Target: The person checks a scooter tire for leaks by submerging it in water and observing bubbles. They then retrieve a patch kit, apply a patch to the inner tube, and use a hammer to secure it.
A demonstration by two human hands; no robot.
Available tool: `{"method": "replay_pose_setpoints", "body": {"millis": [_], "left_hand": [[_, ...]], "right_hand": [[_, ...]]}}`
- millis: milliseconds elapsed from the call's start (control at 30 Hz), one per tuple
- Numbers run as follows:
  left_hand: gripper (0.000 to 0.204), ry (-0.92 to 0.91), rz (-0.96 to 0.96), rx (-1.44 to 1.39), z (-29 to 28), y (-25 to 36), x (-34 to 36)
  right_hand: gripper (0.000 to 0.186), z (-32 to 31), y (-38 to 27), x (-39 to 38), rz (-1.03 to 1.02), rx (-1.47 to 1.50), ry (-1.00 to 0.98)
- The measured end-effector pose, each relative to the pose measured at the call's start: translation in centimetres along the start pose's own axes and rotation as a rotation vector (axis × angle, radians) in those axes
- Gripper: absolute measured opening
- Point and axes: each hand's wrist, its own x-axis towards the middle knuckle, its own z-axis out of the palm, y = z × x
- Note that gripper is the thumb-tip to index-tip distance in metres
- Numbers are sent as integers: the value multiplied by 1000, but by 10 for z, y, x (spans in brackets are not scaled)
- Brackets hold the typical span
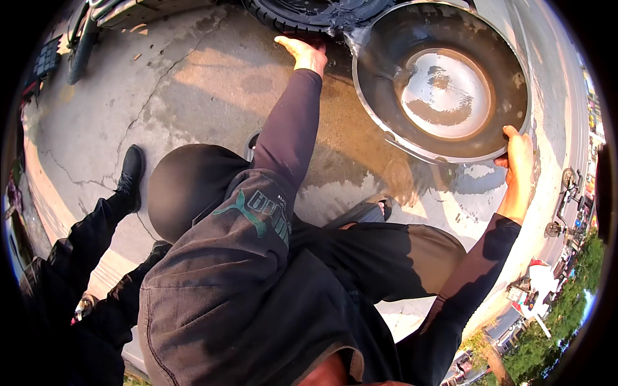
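Observation:
At the top, my left hand (306, 54) reaches to the lower edge of a black tire (283, 19). Its fingers go in under the tread and are partly hidden, while the thumb sticks out to the left. My right hand (517, 157) is closed on the near right rim of a large round metal basin (370, 96). Some water lies in the basin, with bright reflections on its bottom. The basin's left side meets the wet tire, and water runs or splashes where they come together.
Wet patches mark the cracked concrete floor (212, 96). A person in black trousers and a dark shoe (131, 174) stands at left. Part of a wheeled vehicle (82, 55) shows at upper left. Along the right lies a street with a parked bicycle (561, 202).

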Motion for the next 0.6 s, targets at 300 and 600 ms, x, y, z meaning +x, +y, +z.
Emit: {"method": "replay_pose_setpoints", "body": {"millis": [300,600], "left_hand": [[81,-65,58,-92,-3,-4,21],[25,143,-198,-311,11,-56,-23]], "right_hand": [[28,-12,93,20,199,379,-175],[28,-41,155,14,337,343,-114]]}}
